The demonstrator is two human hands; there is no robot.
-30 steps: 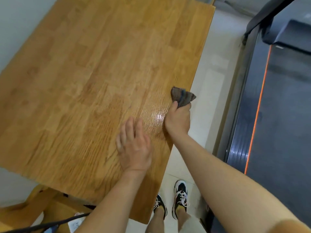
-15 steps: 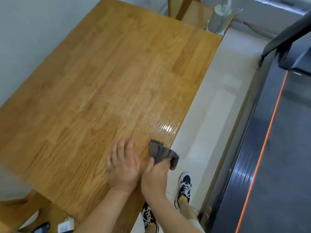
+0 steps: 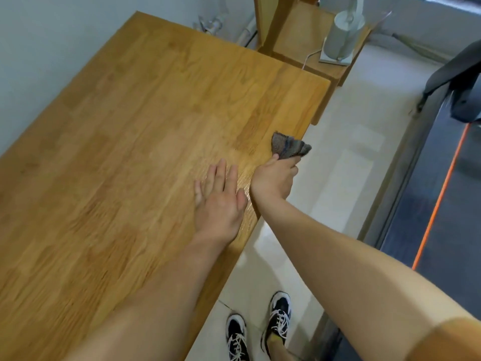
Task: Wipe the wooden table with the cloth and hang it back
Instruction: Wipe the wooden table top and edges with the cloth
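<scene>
Two hands sit close together near the right edge of the bench (image 3: 130, 131). The right hand (image 3: 273, 182) is clenched round a bunched grey cloth (image 3: 289, 147), whose loose folds fan out beyond the knuckles, partly on the wood and partly past that edge, above the floor (image 3: 346, 162). Balled up like this, the cloth probably covers only a narrow strip per stroke. With half of it off the edge, a pass could slip off the wood altogether, or a fold could drop free if the grip loosens. The right arm reaches forward almost straight, wrist level with the edge and knuckles up. Just beside it the left hand (image 3: 220, 201) lies palm down on the bench, fingers straight and nearly together, holding nothing and seemingly bracing the lean. Beyond the far right corner stands a white fan (image 3: 341, 35).
</scene>
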